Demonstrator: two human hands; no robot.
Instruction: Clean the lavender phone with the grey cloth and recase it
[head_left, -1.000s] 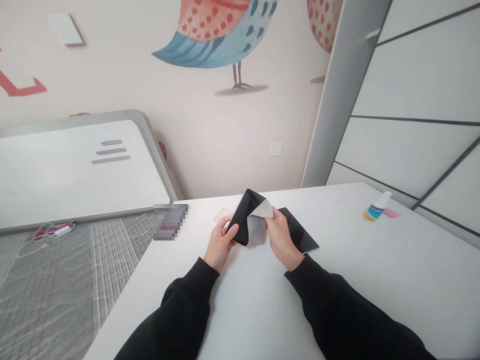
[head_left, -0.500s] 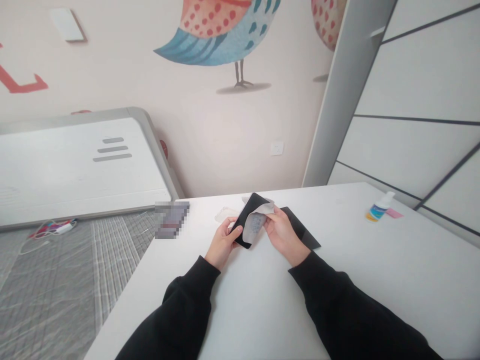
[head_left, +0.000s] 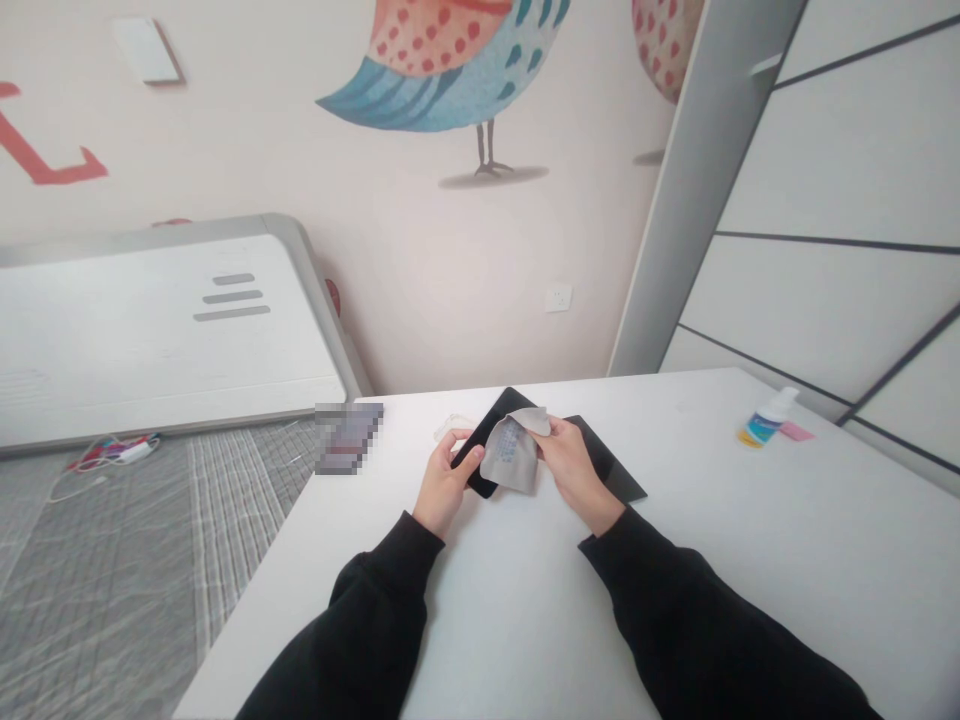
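My left hand (head_left: 445,482) is closed on the left edge of a black smartphone (head_left: 508,399), thumb across its front. The phone is tilted above the white table (head_left: 495,600). My right hand (head_left: 576,468) pinches a thin grey cloth (head_left: 511,455) with bluish print on it. The cloth lies over the phone's right side and hides part of it, its lower edge hanging past the phone. Behind my right hand a flat black panel (head_left: 616,468) rests on the table. A pale clear item (head_left: 450,424) lies just beyond my left hand, its kind unclear.
On the table's right side are a white-capped bottle (head_left: 766,418) with a blue and yellow label and a pink pad (head_left: 796,431). A blurred-out item (head_left: 349,438) lies at the left edge. A bed (head_left: 150,340) and cables (head_left: 112,455) are further left.
The cloth has shifted left and down across the phone, spreading flatter with its print more visible. My right hand has moved slightly with it. The whole view has shifted a little.
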